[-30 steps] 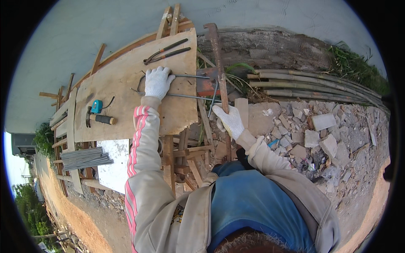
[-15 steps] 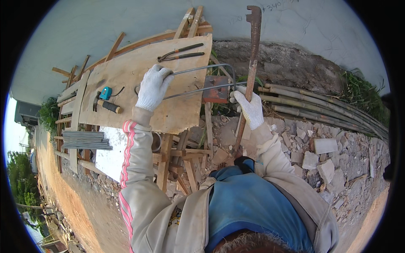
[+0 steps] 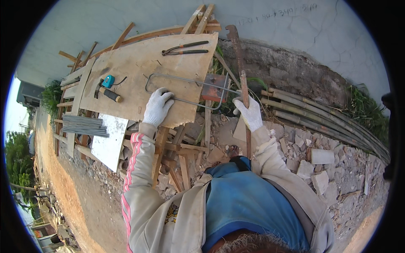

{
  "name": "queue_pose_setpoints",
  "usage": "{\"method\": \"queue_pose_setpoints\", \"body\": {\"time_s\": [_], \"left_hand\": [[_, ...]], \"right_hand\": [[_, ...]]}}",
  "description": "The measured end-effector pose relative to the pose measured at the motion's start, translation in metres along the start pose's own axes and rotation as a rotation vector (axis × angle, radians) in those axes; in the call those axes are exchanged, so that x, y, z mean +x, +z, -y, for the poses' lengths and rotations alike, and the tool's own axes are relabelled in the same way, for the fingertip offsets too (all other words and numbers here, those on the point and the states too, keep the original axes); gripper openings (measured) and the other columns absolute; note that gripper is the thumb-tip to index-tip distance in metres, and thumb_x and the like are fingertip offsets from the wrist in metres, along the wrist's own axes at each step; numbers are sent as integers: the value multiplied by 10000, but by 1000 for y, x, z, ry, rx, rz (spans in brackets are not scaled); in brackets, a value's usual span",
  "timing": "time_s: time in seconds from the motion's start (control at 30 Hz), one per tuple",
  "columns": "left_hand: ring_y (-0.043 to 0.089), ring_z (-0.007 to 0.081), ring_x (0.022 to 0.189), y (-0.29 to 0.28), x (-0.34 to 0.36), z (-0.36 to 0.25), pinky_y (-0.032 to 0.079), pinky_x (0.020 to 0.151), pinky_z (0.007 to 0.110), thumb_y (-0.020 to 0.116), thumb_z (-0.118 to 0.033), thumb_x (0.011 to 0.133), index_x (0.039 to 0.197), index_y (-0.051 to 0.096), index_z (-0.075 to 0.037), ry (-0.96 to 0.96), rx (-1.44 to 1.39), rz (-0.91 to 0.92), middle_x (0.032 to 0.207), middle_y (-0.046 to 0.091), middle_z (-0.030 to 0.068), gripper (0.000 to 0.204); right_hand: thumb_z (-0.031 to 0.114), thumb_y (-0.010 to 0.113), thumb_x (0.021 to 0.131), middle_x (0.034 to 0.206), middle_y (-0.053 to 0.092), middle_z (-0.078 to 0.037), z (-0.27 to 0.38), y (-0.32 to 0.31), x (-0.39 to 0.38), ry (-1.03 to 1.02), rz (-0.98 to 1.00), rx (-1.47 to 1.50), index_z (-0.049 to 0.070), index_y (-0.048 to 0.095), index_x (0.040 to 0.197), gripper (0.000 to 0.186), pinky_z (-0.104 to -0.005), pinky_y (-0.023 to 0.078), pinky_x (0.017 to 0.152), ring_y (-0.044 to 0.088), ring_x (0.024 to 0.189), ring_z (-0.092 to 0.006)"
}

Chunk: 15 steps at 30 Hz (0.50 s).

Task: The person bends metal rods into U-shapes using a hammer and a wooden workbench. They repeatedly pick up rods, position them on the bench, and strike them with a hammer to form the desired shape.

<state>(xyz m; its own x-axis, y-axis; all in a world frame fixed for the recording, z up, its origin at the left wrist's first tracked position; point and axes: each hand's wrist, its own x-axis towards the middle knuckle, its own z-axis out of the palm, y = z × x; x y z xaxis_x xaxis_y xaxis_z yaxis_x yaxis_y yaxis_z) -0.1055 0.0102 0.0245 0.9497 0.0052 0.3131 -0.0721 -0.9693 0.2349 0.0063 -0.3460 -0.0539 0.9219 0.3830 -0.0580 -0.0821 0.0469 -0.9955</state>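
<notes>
- Tan plywood board (image 3: 130, 80): biggest; bit of near edge hidden behind L hand.
- Long rusty steel bar w/ notched head (image 3: 239, 55): ran R of board, partly covered by R hand; lower end hard to make out nr person's lap.
- Grey bent steel rod, long rectangular loop (image 3: 181, 79): lay partly over board, R end past its edge; free end ran twd bar, couldn't tell if touching.
- Black-handled steel pincers (image 3: 198, 52): lay on board, beyond loop.
- White-gloved L hand (image 3: 157, 109): fingers curled, gripping loop's near side; tips partly hidden.
- White-gloved R hand (image 3: 251, 113): fingers wrapped round bar, some hidden.
- Red-brown metal block (image 3: 211, 95): under loop; contact unclear.
</notes>
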Motion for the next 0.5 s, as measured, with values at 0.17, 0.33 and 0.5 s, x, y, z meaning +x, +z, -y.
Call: {"method": "queue_pose_setpoints", "body": {"time_s": [0.17, 0.33, 0.5], "left_hand": [[621, 364, 1154, 10, -10, -53, 511, 986, 468, 730, -275, 925, 1152, 727, -85, -153, -79, -170, 1238, 654, 129, 296], [672, 356, 973, 45, 6, -152, 520, 857, 476, 719, -478, 910, 1112, 704, -83, -57, -52, -110, 995, 695, 140, 444], [677, 359, 861, 69, 30, -176, 503, 815, 488, 721, -353, 906, 973, 690, -84, -180, -16, -72, 869, 692, 128, 279]], "right_hand": [[178, 725, 992, 862, 723, -49, 12, -2, 2, 52, 21, -11, -36, 661, 1246, 338, -243, 439, 501, 627, 588, -91], [206, 756, 983, 703, 623, 0, 27, 8, 17, 45, 11, 46, 14, 675, 1057, 222, -251, 387, 453, 528, 500, -65], [253, 759, 988, 651, 565, 10, 33, 12, 27, 68, 22, -6, 16, 681, 957, 251, -274, 402, 467, 514, 491, -85]]}}
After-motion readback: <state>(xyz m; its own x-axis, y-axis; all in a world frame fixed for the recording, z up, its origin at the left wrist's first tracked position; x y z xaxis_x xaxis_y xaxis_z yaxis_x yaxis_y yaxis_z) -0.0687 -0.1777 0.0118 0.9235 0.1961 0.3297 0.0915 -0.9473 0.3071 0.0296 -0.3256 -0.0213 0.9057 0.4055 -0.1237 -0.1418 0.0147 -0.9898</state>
